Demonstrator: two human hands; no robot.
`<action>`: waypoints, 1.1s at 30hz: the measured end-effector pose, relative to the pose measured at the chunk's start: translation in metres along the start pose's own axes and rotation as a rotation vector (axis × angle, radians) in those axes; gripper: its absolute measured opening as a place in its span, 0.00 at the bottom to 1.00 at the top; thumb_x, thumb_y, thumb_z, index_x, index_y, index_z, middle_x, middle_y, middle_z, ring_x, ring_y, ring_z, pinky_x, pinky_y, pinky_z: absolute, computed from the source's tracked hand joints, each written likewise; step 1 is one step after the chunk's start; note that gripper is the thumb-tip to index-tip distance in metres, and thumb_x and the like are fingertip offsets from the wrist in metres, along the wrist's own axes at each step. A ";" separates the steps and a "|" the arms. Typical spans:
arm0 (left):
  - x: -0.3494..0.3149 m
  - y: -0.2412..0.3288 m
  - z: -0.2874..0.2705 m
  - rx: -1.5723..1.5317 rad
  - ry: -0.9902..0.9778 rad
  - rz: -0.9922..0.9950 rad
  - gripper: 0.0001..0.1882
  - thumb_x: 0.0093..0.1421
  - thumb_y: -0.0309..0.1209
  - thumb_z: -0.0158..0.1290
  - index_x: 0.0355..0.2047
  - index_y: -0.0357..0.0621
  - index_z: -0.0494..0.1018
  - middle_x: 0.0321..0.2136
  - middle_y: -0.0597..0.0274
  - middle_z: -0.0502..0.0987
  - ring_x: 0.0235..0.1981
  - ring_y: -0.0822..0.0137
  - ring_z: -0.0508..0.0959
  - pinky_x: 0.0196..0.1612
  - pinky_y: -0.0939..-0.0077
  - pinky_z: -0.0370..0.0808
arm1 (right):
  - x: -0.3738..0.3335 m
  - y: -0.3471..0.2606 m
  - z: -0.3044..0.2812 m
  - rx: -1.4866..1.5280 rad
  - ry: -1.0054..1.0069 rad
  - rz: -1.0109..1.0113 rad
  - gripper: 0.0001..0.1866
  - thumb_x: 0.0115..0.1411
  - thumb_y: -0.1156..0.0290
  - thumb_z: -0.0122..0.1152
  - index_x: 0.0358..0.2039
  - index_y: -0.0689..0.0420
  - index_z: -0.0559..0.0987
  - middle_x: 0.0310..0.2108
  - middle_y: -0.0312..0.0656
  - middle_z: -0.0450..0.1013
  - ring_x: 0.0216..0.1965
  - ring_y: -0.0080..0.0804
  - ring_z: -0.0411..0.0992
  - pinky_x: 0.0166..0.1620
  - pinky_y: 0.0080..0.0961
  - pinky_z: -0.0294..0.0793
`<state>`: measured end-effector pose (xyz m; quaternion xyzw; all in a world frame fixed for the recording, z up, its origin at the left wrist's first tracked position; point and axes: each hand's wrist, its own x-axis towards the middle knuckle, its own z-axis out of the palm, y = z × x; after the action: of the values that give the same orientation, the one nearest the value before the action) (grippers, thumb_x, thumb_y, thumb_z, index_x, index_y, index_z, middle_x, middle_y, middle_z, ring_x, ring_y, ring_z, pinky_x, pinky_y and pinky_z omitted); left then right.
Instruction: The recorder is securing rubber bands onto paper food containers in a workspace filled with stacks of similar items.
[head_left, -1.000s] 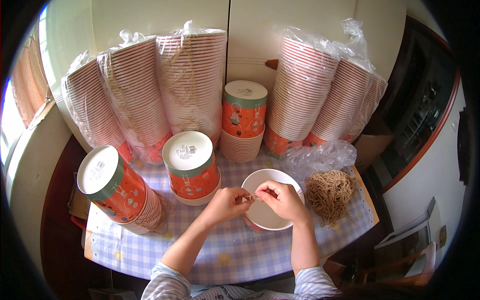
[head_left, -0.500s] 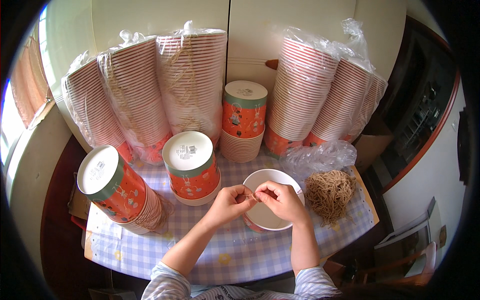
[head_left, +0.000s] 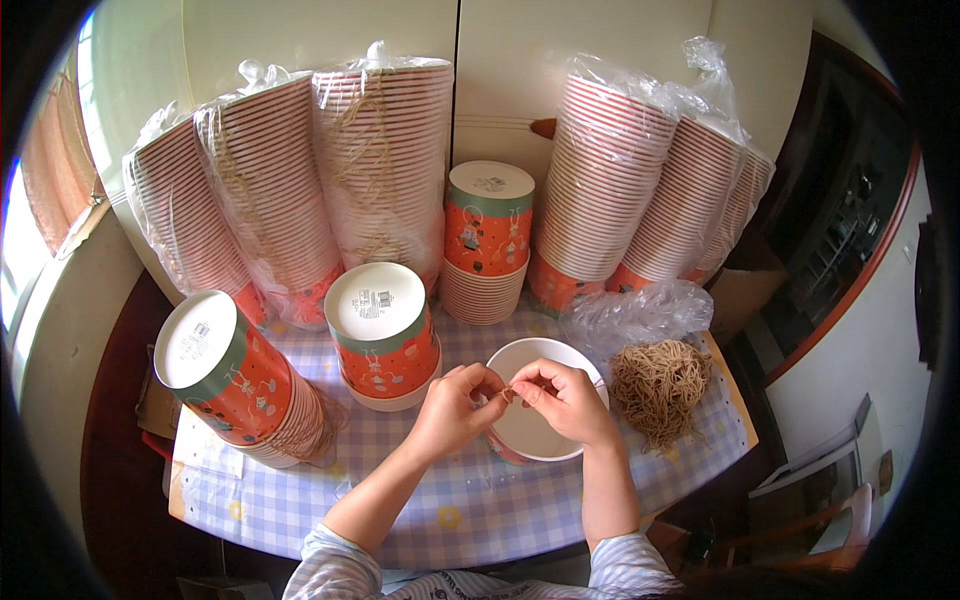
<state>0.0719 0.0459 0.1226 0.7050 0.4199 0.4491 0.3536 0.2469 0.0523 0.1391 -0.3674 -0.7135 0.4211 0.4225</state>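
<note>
Over an upright paper bucket (head_left: 535, 435) with a white inside, my two hands meet at their fingertips. Thumb and fingers of my left hand (head_left: 450, 410) pinch a thin tan string (head_left: 508, 393). My right hand (head_left: 562, 402) pinches the same string just beside it, so both hands are closed. How the string is looped or knotted between them is too small to make out. Right of the bucket lies a tangled heap of tan string (head_left: 660, 392), with crumpled clear plastic (head_left: 645, 312) behind it.
Upside-down orange and green buckets stand in a short stack (head_left: 385, 335), a left stack (head_left: 235, 375) with string round its rims, and a back stack (head_left: 490, 235). Tall plastic-wrapped bucket stacks (head_left: 385, 150) line the back. A checked cloth (head_left: 400, 500) covers the table.
My left fingers have shifted and curled slightly around the string. My right hand has barely moved, and everything else stays in place.
</note>
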 end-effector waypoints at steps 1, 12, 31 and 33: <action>0.000 -0.001 0.000 -0.051 0.005 -0.041 0.08 0.48 0.29 0.56 0.28 0.39 0.73 0.24 0.63 0.75 0.23 0.72 0.72 0.30 0.79 0.70 | 0.000 0.000 0.000 0.006 -0.002 -0.013 0.05 0.57 0.74 0.55 0.30 0.62 0.75 0.24 0.35 0.73 0.26 0.17 0.70 0.30 0.15 0.70; -0.001 -0.003 -0.003 -0.225 -0.039 -0.016 0.08 0.51 0.28 0.55 0.30 0.37 0.73 0.24 0.63 0.75 0.26 0.75 0.71 0.32 0.80 0.70 | 0.000 -0.003 -0.001 0.004 -0.015 0.000 0.05 0.57 0.73 0.55 0.30 0.61 0.75 0.25 0.34 0.73 0.26 0.17 0.69 0.30 0.15 0.69; -0.001 -0.002 -0.004 -0.304 0.039 0.084 0.07 0.52 0.24 0.54 0.33 0.40 0.71 0.27 0.68 0.75 0.29 0.78 0.71 0.34 0.82 0.67 | -0.002 -0.002 -0.002 0.037 -0.074 0.014 0.05 0.56 0.75 0.56 0.31 0.64 0.74 0.26 0.37 0.73 0.30 0.19 0.70 0.34 0.17 0.70; -0.001 -0.004 -0.005 -0.320 0.034 0.070 0.06 0.53 0.24 0.53 0.32 0.39 0.71 0.28 0.67 0.75 0.29 0.77 0.72 0.34 0.82 0.67 | -0.002 -0.004 -0.002 0.026 -0.076 0.016 0.05 0.56 0.76 0.56 0.31 0.64 0.74 0.26 0.37 0.73 0.30 0.19 0.70 0.34 0.17 0.70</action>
<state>0.0662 0.0474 0.1204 0.6459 0.3241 0.5343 0.4385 0.2487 0.0495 0.1423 -0.3510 -0.7206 0.4475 0.3965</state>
